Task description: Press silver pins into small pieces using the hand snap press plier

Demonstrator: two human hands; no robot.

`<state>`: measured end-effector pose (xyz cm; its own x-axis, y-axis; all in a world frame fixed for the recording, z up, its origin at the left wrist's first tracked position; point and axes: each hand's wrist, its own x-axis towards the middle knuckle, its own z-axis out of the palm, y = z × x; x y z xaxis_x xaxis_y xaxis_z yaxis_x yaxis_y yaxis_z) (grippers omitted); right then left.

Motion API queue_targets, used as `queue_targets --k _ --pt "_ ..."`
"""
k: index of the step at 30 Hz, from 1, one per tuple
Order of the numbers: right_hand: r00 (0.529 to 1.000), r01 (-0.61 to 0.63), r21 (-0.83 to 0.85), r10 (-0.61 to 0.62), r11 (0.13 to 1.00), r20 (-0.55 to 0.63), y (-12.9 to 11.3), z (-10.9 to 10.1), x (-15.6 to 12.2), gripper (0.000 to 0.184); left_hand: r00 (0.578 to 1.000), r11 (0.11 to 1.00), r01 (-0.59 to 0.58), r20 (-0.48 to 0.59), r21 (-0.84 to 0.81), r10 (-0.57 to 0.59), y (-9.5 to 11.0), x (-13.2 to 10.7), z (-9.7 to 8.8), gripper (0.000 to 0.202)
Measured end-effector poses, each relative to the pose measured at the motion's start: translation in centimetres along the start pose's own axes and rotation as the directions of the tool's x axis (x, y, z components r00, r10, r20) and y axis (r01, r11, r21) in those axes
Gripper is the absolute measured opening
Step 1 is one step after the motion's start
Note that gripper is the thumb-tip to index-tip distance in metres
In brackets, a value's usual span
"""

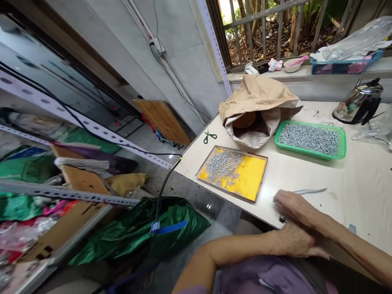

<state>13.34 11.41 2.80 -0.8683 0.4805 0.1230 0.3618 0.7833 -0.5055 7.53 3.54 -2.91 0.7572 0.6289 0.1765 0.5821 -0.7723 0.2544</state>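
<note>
At the table's front edge, my right hand point(295, 206) is closed with its fingers curled down, so what it grips, if anything, is hidden. A small dark, shiny piece point(282, 219) shows just under its fingers. Behind that hand lies a thin grey, curved, pointed tool point(310, 190); I cannot tell whether the hand touches it. My left hand point(294, 241) is close in front of my body, just below the right one, its fingers mostly hidden. Left of the hands, a shallow tray with a yellow bottom point(252, 173) carries a heap of small silver metal pins point(223, 163).
A green tray point(342, 148) full of similar metal pieces stands farther back, beside an open brown paper bag point(260, 96). Small scissors point(210, 136) lie near the table's left edge. A metal kettle point(358, 102) stands back right. A black cable point(162, 179) hangs off the left corner.
</note>
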Motion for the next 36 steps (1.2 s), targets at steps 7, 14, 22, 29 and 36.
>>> queue_targets --k 7,14,22,29,36 --pt "0.667 -0.202 0.040 0.167 0.979 -0.726 4.0 -8.9 2.5 0.016 0.743 0.792 0.606 -0.305 -0.072 -0.596 -9.4 -6.9 -5.5 0.018" --pt "0.671 -0.414 -0.063 0.257 0.908 -0.695 12.3 -13.3 4.9 0.027 0.381 0.381 0.924 -0.202 0.044 -0.902 -18.6 -8.9 -11.9 0.027" --pt "0.840 -0.237 -0.101 0.152 0.966 -0.522 5.7 -6.1 -2.2 0.038 0.337 0.324 0.937 -0.089 0.134 -0.937 -19.1 -7.9 -11.6 0.032" --pt "0.907 -0.243 -0.122 0.181 0.962 -0.380 1.1 -0.8 -9.3 0.034 0.345 0.328 0.913 -0.031 0.242 -0.938 -20.7 -6.8 -12.0 0.027" --pt "0.888 -0.380 -0.138 0.319 0.915 -0.331 -0.8 0.6 -9.8 0.034 0.442 0.440 0.881 0.029 0.174 -0.896 -19.2 -6.6 -13.5 0.027"
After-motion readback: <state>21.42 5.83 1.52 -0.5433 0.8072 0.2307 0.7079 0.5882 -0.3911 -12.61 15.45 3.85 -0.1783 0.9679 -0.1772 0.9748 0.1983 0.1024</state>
